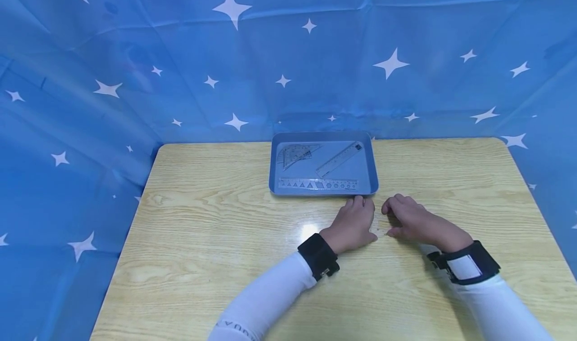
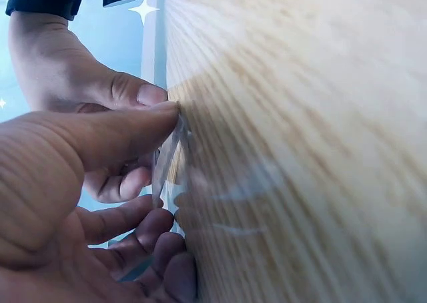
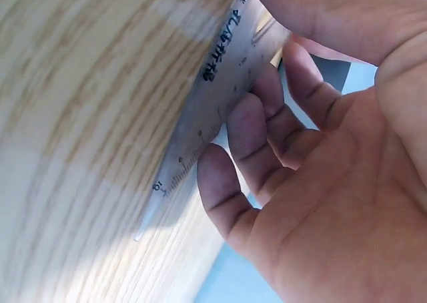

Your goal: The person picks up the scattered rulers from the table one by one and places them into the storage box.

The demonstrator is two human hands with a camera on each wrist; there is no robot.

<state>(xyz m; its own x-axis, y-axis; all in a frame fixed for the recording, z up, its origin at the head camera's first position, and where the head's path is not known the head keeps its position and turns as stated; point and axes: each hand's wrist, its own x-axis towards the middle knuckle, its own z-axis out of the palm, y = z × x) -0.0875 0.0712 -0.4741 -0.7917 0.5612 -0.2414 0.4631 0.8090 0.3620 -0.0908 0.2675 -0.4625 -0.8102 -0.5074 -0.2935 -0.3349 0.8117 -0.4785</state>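
Between the two hands, a clear plastic set square [image 3: 223, 103] with printed markings and a pointed end is tilted close over the table. My left hand [image 1: 352, 225] holds one side of it, thumb at its upper edge and fingertips low against it in the left wrist view. The right hand [image 1: 411, 222] grips the other side, thumb over the top and curled fingers behind it. In the head view the clear plastic barely shows. Just beyond the left hand stands a blue-grey tray [image 1: 324, 193], holding a straight ruler [image 1: 339, 159], a stencil ruler [image 1: 318, 184] and overlapping clear protractor and triangle pieces [image 1: 295, 154].
The light wood table [image 1: 203, 221] reaches to a blue curtain [image 1: 252, 70] with white stars at the back and sides. Bright glare lies on the wood beside the left hand. Black bands [image 1: 318, 256] circle both wrists over white sleeves.
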